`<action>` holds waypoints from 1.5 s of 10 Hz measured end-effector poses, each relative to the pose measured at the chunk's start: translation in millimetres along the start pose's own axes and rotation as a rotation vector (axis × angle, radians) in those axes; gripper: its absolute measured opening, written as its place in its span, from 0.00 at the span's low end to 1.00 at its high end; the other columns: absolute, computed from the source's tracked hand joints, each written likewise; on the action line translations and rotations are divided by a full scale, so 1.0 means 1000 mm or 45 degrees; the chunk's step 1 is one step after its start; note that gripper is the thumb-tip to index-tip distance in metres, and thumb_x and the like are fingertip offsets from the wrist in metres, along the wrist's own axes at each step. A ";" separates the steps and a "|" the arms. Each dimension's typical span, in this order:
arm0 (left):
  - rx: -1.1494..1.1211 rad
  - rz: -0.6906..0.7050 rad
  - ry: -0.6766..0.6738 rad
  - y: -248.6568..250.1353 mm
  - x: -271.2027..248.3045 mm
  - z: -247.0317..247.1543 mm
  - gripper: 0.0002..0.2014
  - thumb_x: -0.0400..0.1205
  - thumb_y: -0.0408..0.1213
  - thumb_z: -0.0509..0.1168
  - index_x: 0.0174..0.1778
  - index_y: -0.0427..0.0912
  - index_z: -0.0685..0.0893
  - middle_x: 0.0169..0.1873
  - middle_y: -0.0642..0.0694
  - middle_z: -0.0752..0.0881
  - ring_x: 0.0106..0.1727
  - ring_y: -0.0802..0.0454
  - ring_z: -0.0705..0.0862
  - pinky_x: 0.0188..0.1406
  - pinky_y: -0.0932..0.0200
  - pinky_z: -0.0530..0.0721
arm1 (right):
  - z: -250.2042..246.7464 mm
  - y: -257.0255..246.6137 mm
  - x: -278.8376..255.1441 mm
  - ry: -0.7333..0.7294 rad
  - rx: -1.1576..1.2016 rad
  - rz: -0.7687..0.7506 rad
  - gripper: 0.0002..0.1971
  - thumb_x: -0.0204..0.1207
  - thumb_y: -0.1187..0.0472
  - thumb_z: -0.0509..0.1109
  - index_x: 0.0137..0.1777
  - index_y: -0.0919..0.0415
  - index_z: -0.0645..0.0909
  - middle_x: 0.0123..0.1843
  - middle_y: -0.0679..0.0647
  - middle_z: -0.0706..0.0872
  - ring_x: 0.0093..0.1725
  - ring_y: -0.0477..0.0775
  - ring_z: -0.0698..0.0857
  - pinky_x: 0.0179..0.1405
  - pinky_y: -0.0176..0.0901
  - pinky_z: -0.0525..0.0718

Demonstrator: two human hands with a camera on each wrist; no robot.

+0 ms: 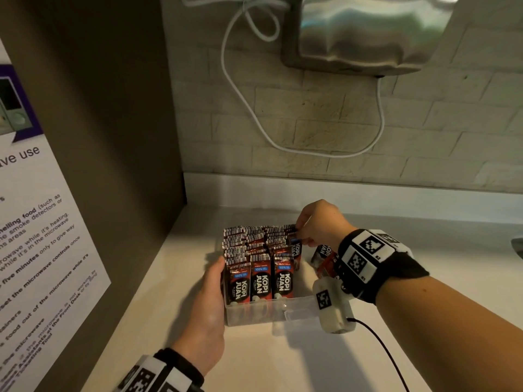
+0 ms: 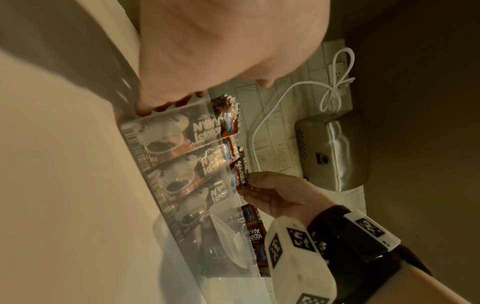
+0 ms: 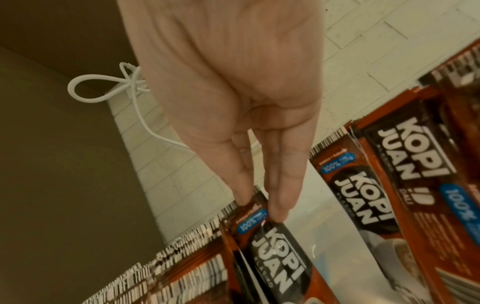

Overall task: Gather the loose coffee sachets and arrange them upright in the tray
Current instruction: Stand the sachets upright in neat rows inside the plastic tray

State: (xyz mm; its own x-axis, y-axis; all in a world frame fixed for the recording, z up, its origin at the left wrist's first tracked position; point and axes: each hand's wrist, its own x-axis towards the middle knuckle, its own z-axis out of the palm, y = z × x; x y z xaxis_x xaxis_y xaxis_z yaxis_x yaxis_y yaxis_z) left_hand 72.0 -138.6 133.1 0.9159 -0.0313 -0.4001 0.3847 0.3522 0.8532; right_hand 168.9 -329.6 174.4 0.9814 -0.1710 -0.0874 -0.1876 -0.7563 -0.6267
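Head view, centre: a clear plastic tray point(image 1: 294, 305) on the pale table point(image 1: 175, 278), packed with rows of upright coffee sachets point(image 1: 260, 281). The left hand point(image 1: 210, 304), fingers relaxed and laid flat, braces the tray's left wall. The right hand point(image 1: 317, 222) pinches the top edge of one sachet point(image 3: 267, 238) at the right end of the rear row, thumb and fingertips point(image 3: 279, 197) closed on its sealed edge. This sachet stands with its long axis near vertical, leaning slightly, printed face toward the tray's right wall in the right wrist view; its neighbours face the near wall. Loose sachets point(image 1: 325, 254) lie flat on the table just right of the tray, partly hidden behind the right wrist.

Likely risks: the rows look tightly packed, so pressing the held sachet down may buckle it or tip adjacent ones out of line; the pinch on a thin sealed edge may slip; pressure from the right could slide the tray if the left hand relaxes.
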 end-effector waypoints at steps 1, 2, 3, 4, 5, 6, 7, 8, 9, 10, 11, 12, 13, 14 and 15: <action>0.047 0.039 -0.027 -0.005 0.004 -0.005 0.21 0.86 0.57 0.50 0.49 0.53 0.86 0.36 0.56 0.92 0.49 0.52 0.87 0.46 0.53 0.78 | 0.000 0.000 0.000 0.002 0.001 -0.004 0.06 0.73 0.71 0.71 0.40 0.60 0.82 0.31 0.52 0.83 0.16 0.38 0.79 0.22 0.29 0.82; 0.030 0.087 -0.022 -0.010 0.010 -0.008 0.21 0.86 0.57 0.51 0.53 0.52 0.86 0.38 0.54 0.92 0.49 0.52 0.87 0.44 0.54 0.78 | 0.000 -0.003 -0.003 0.011 0.007 -0.007 0.05 0.73 0.72 0.71 0.42 0.61 0.82 0.31 0.52 0.84 0.18 0.39 0.81 0.25 0.31 0.85; 0.014 0.232 0.073 -0.007 0.004 -0.004 0.16 0.87 0.50 0.53 0.65 0.49 0.79 0.47 0.53 0.88 0.44 0.65 0.84 0.35 0.63 0.77 | -0.010 -0.007 -0.011 0.056 0.045 0.005 0.05 0.73 0.72 0.73 0.41 0.63 0.81 0.33 0.57 0.84 0.30 0.52 0.87 0.39 0.46 0.91; 0.021 0.574 0.201 0.003 -0.001 -0.003 0.12 0.86 0.38 0.58 0.66 0.48 0.74 0.55 0.53 0.78 0.43 0.76 0.80 0.33 0.79 0.77 | -0.034 -0.005 -0.021 0.187 0.160 -0.024 0.05 0.73 0.69 0.75 0.41 0.62 0.81 0.38 0.59 0.86 0.33 0.57 0.88 0.41 0.52 0.91; 0.118 0.761 0.063 0.009 -0.006 0.009 0.12 0.81 0.34 0.65 0.56 0.55 0.77 0.57 0.52 0.78 0.60 0.56 0.80 0.57 0.59 0.82 | -0.064 0.007 -0.031 0.303 0.220 -0.017 0.05 0.75 0.62 0.74 0.47 0.63 0.83 0.42 0.59 0.87 0.40 0.59 0.88 0.42 0.52 0.89; 0.417 0.709 -0.182 0.003 -0.003 0.036 0.18 0.75 0.37 0.73 0.57 0.56 0.77 0.58 0.54 0.79 0.61 0.57 0.78 0.57 0.62 0.78 | -0.086 0.026 -0.038 0.319 0.248 0.025 0.09 0.77 0.56 0.72 0.51 0.61 0.83 0.47 0.58 0.87 0.44 0.59 0.88 0.41 0.48 0.87; 0.810 0.551 -0.451 -0.011 0.003 0.070 0.33 0.74 0.41 0.74 0.73 0.56 0.68 0.69 0.57 0.71 0.71 0.56 0.70 0.68 0.57 0.71 | -0.092 0.046 -0.043 0.206 0.231 0.128 0.11 0.76 0.53 0.73 0.53 0.57 0.81 0.51 0.58 0.86 0.47 0.58 0.87 0.40 0.48 0.86; 1.093 0.451 -0.554 -0.026 0.017 0.100 0.49 0.72 0.45 0.75 0.83 0.53 0.51 0.76 0.51 0.63 0.78 0.48 0.63 0.74 0.55 0.66 | -0.085 0.062 -0.047 0.030 0.274 0.235 0.17 0.76 0.55 0.74 0.63 0.54 0.77 0.57 0.59 0.84 0.51 0.61 0.86 0.41 0.53 0.88; 1.335 0.274 -0.589 -0.034 0.030 0.123 0.62 0.70 0.50 0.76 0.82 0.55 0.30 0.85 0.46 0.44 0.84 0.43 0.50 0.81 0.41 0.55 | -0.072 0.071 -0.048 -0.116 0.320 0.271 0.23 0.78 0.57 0.71 0.72 0.50 0.70 0.65 0.58 0.79 0.55 0.63 0.84 0.43 0.59 0.90; 1.397 0.175 -0.582 -0.039 0.043 0.136 0.66 0.71 0.47 0.78 0.79 0.54 0.23 0.84 0.41 0.37 0.85 0.40 0.44 0.82 0.37 0.52 | -0.061 0.073 -0.041 -0.190 0.338 0.244 0.27 0.81 0.56 0.67 0.76 0.41 0.64 0.71 0.56 0.76 0.60 0.66 0.82 0.46 0.62 0.90; 1.421 0.154 -0.541 -0.040 0.053 0.143 0.67 0.70 0.42 0.79 0.79 0.54 0.23 0.84 0.39 0.43 0.84 0.36 0.49 0.81 0.37 0.57 | -0.053 0.068 -0.032 -0.201 0.286 0.154 0.28 0.80 0.56 0.68 0.75 0.33 0.63 0.69 0.56 0.78 0.62 0.64 0.82 0.50 0.63 0.89; 1.433 0.100 -0.498 -0.039 0.057 0.147 0.68 0.69 0.40 0.80 0.79 0.53 0.22 0.84 0.39 0.46 0.84 0.36 0.53 0.80 0.36 0.59 | -0.048 0.060 -0.024 -0.229 0.196 0.042 0.27 0.79 0.57 0.70 0.72 0.31 0.68 0.68 0.53 0.75 0.62 0.60 0.82 0.47 0.57 0.90; 1.405 0.075 -0.471 -0.037 0.058 0.148 0.66 0.71 0.39 0.79 0.80 0.50 0.24 0.83 0.40 0.48 0.83 0.38 0.55 0.79 0.39 0.61 | -0.044 0.056 -0.016 -0.267 0.054 -0.062 0.22 0.81 0.61 0.67 0.71 0.40 0.73 0.66 0.52 0.76 0.56 0.55 0.83 0.41 0.43 0.89; 1.399 0.081 -0.457 -0.036 0.059 0.149 0.64 0.72 0.41 0.79 0.82 0.47 0.28 0.82 0.41 0.51 0.82 0.39 0.58 0.78 0.42 0.64 | -0.042 0.055 -0.009 -0.233 -0.159 -0.136 0.17 0.80 0.61 0.68 0.68 0.47 0.77 0.61 0.51 0.80 0.54 0.52 0.82 0.38 0.31 0.82; 1.380 0.097 -0.428 -0.036 0.060 0.149 0.59 0.72 0.42 0.78 0.84 0.43 0.38 0.79 0.40 0.56 0.79 0.40 0.62 0.75 0.46 0.68 | -0.037 0.055 -0.003 -0.147 -0.347 -0.183 0.11 0.76 0.60 0.72 0.58 0.52 0.81 0.55 0.53 0.85 0.50 0.51 0.82 0.39 0.32 0.79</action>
State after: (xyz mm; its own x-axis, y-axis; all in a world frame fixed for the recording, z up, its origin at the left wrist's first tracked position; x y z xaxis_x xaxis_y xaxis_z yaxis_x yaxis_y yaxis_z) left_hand 130.2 -292.6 127.8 0.8624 -0.3515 -0.3643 0.0731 -0.6257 0.7766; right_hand 154.2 -394.7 168.9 0.9939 0.0107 -0.1099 -0.0355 -0.9114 -0.4099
